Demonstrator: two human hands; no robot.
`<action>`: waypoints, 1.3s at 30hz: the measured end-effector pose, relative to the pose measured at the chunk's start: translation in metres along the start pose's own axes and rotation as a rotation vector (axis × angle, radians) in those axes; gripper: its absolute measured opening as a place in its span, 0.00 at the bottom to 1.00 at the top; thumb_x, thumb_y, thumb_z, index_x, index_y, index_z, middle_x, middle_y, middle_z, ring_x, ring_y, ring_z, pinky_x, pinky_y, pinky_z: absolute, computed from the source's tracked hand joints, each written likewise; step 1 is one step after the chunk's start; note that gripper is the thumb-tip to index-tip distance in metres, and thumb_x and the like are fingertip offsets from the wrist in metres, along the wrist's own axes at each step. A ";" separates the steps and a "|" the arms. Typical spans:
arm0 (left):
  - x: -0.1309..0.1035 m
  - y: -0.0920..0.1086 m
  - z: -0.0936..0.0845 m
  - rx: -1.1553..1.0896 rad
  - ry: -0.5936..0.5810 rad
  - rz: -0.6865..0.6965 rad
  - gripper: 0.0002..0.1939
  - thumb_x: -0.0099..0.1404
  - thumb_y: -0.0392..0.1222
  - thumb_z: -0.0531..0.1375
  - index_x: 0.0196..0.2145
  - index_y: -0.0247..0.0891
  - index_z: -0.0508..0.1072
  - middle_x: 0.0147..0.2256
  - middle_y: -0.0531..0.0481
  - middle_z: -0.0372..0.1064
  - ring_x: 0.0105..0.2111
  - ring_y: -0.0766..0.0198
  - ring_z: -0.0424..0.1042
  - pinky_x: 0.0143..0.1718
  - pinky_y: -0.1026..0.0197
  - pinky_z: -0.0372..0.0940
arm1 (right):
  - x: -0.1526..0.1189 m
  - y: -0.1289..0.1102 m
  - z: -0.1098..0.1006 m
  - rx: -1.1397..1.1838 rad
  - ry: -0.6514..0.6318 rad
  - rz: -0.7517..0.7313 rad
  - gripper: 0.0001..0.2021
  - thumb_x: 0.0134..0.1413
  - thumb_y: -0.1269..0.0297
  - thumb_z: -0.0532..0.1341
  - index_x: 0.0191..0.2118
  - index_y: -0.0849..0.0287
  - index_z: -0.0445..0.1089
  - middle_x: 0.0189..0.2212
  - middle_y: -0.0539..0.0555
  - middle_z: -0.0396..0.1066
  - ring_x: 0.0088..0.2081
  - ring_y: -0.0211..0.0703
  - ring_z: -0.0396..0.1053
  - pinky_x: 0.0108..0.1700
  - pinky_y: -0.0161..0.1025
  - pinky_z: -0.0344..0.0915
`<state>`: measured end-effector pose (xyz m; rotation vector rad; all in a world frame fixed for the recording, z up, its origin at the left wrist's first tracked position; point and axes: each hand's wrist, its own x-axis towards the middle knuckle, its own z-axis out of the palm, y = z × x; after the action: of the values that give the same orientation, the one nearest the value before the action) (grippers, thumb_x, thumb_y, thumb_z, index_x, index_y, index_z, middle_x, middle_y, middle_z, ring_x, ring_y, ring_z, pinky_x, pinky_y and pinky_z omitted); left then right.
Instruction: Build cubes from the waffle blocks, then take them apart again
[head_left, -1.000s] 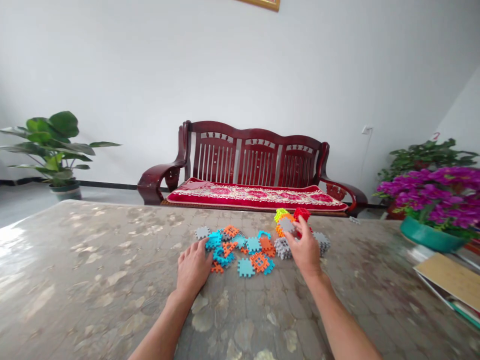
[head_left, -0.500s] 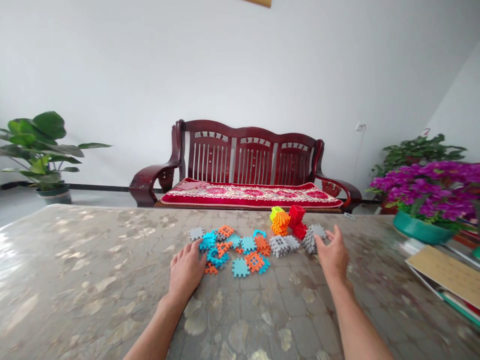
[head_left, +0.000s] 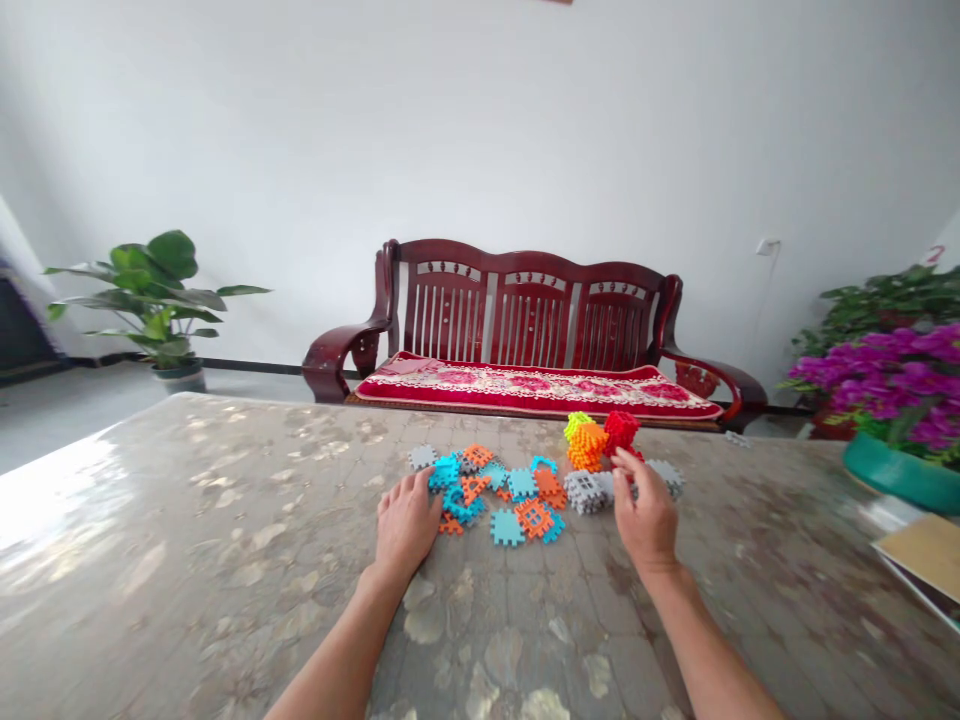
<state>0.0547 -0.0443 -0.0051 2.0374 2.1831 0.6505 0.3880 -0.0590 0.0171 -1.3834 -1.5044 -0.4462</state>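
Observation:
Flat plastic interlocking tiles with notched edges lie on the table. My left hand (head_left: 409, 515) rests beside the left of the loose heap, its fingertips at the blue tiles (head_left: 444, 470). Orange tiles (head_left: 535, 519) and pale teal tiles (head_left: 507, 528) spread to its right. My right hand (head_left: 648, 512) is over the grey tiles at the right, thumb and forefinger apart, nothing visible between them. It partly hides the grey tiles (head_left: 666, 478) behind it. Left of it lie more grey tiles (head_left: 583, 490). Beyond stand stacked orange tiles (head_left: 586, 447), yellow tiles (head_left: 577, 425) and red tiles (head_left: 622, 430).
A patterned cover lies over the table (head_left: 225, 560). A dark red wooden bench (head_left: 531, 310) with a red floral cushion stands behind it. Purple flowers in a teal pot (head_left: 896, 475) and a tan book or folder (head_left: 922, 558) are at the right. A potted plant (head_left: 165, 290) stands left.
My right hand has moved left and in front of the grey tiles, from their right side. My left hand stays by the blue tiles. The view has turned left slightly.

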 end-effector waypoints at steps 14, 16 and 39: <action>-0.006 0.009 0.000 -0.128 0.153 0.256 0.22 0.66 0.48 0.54 0.57 0.45 0.66 0.58 0.46 0.63 0.60 0.53 0.56 0.61 0.50 0.51 | -0.054 -0.094 0.040 0.162 -0.495 -0.262 0.20 0.59 0.72 0.53 0.56 0.53 0.66 0.50 0.55 0.70 0.52 0.46 0.68 0.56 0.49 0.66; -0.009 0.013 0.003 -0.110 0.129 0.327 0.26 0.62 0.50 0.59 0.58 0.48 0.65 0.59 0.47 0.60 0.63 0.50 0.50 0.63 0.47 0.47 | -0.054 -0.094 0.041 0.144 -0.472 -0.231 0.20 0.59 0.71 0.53 0.56 0.54 0.66 0.50 0.56 0.70 0.52 0.47 0.67 0.56 0.49 0.65; 0.001 -0.004 0.009 -0.205 0.127 0.109 0.22 0.61 0.29 0.50 0.46 0.42 0.77 0.53 0.45 0.67 0.53 0.57 0.66 0.57 0.55 0.61 | -0.051 -0.088 0.049 -0.051 -0.444 -0.087 0.14 0.56 0.70 0.54 0.46 0.58 0.70 0.44 0.58 0.71 0.48 0.49 0.67 0.53 0.46 0.63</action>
<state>0.0538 -0.0413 -0.0146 2.0701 1.9809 0.9973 0.2807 -0.0710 -0.0167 -1.5285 -1.9275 -0.2390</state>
